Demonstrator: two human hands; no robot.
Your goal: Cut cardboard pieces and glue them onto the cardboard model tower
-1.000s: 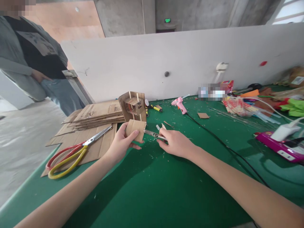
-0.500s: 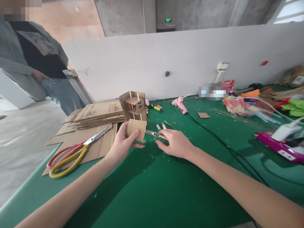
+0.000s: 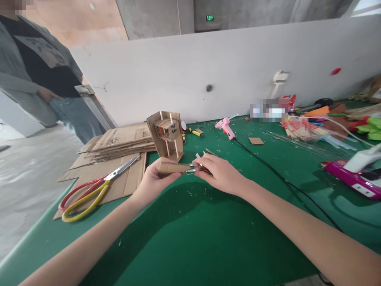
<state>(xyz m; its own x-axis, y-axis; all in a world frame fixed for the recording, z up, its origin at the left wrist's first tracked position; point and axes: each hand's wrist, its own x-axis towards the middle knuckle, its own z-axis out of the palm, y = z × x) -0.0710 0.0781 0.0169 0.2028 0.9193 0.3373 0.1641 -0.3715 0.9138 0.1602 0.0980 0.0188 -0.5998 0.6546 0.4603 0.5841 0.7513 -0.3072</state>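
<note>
My left hand (image 3: 153,180) grips a small cardboard piece (image 3: 172,168) between thumb and fingers, its narrow side turned towards me. My right hand (image 3: 222,174) is closed around a small silvery plier-like tool (image 3: 191,168), whose two metal prongs meet the right edge of the cardboard; its exact kind is unclear and its handles are mostly covered by fingers. Just beyond stands a cardboard structure (image 3: 162,137) with wooden sticks and an inner shelf. Scissors (image 3: 108,180) with one red and one yellow handle lie to the left on a flat cardboard sheet (image 3: 132,180).
Stacked cardboard (image 3: 125,137) lies behind the scissors. A pink glue gun (image 3: 227,129) trails a black cord across the green table (image 3: 190,238). Sticks (image 3: 300,129) and a purple power strip (image 3: 351,178) are at right. A person (image 3: 38,67) stands beyond the left side.
The cardboard piece has tipped from showing its broad face to nearly edge-on. My right hand has moved slightly left, and the tool's prongs now look apart at the cardboard's edge.
</note>
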